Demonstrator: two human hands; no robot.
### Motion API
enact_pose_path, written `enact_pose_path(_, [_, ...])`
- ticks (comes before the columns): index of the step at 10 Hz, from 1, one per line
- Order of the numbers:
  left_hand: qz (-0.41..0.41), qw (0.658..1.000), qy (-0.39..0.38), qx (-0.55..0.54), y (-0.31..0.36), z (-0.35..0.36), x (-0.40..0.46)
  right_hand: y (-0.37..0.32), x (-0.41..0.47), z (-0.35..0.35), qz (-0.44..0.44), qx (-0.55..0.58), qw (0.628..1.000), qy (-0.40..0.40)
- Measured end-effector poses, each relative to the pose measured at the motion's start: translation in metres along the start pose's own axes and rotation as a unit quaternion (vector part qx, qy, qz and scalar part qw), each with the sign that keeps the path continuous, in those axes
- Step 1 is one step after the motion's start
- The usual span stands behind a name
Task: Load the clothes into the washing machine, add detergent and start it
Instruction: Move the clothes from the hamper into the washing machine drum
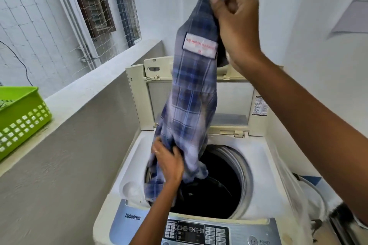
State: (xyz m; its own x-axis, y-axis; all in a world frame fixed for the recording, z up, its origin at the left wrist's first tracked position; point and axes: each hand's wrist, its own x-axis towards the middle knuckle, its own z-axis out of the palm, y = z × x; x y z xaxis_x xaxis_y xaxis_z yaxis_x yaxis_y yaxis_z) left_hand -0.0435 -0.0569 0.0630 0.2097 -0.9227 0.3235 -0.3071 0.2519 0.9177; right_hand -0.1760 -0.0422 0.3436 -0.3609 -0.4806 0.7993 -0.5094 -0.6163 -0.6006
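I see the right hand [237,18] at upper centre, fingers pinching the top of a blue plaid shirt [191,105]. Left hand [169,162] grips its lower part at the drum rim; shirt hangs into the open top-load washing machine [258,157]. Green basket [22,117] on the ledge, left edge.

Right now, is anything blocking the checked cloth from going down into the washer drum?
Nothing visible does. The lid is up, the drum opening sits below the checked cloth, and its lower end already hangs inside.
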Motion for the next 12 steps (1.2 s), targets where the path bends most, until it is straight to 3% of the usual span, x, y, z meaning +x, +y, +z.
enact_pose_path(1, [0.024, 0.786, -0.607, 0.111, -0.016, 0.009, 0.015, 0.015, -0.015, 0.004, 0.078, -0.08, 0.984, -0.136])
enact_pose_path(2, [-0.104, 0.711, -0.617, 0.321, -0.061, -0.014, -0.025, 0.029, -0.037, 0.001, 0.18, -0.201, 0.883, -0.385])
enact_pose_path(3, [-0.117, 0.745, -0.553, 0.354, -0.107, -0.015, -0.036, 0.054, -0.065, 0.0, 0.23, -0.259, 0.812, -0.469])
enact_pose_path(4, [-0.161, 0.85, -0.436, 0.246, -0.106, -0.016, -0.032, 0.083, -0.1, 0.007, 0.21, -0.24, 0.853, -0.413])
enact_pose_path(5, [-0.154, 0.924, -0.32, 0.142, -0.102, -0.013, -0.035, 0.114, -0.145, 0.011, 0.221, -0.216, 0.872, -0.379])
enact_pose_path(6, [-0.141, 0.954, -0.257, 0.07, -0.093, -0.01, -0.032, 0.147, -0.187, 0.001, 0.208, -0.308, 0.817, -0.44])
enact_pose_path(7, [-0.159, 0.941, -0.286, 0.083, -0.091, -0.006, -0.039, 0.166, -0.213, -0.025, 0.163, -0.502, 0.629, -0.572])
enact_pose_path(8, [-0.17, 0.927, -0.321, 0.097, -0.093, 0.001, -0.051, 0.181, -0.226, -0.05, 0.209, -0.516, 0.569, -0.606])
enact_pose_path(9, [-0.18, 0.914, -0.351, 0.092, -0.092, 0.012, -0.065, 0.188, -0.231, -0.071, 0.267, -0.479, 0.587, -0.595])
enact_pose_path(10, [-0.158, 0.911, -0.367, 0.096, -0.08, 0.033, -0.077, 0.195, -0.242, -0.095, 0.301, -0.438, 0.654, -0.538])
enact_pose_path(11, [-0.122, 0.912, -0.384, 0.072, -0.056, 0.06, -0.091, 0.2, -0.256, -0.123, 0.293, -0.389, 0.77, -0.413])
enact_pose_path(12, [-0.063, 0.912, -0.404, 0.035, -0.026, 0.088, -0.108, 0.197, -0.268, -0.154, 0.286, -0.333, 0.849, -0.295])
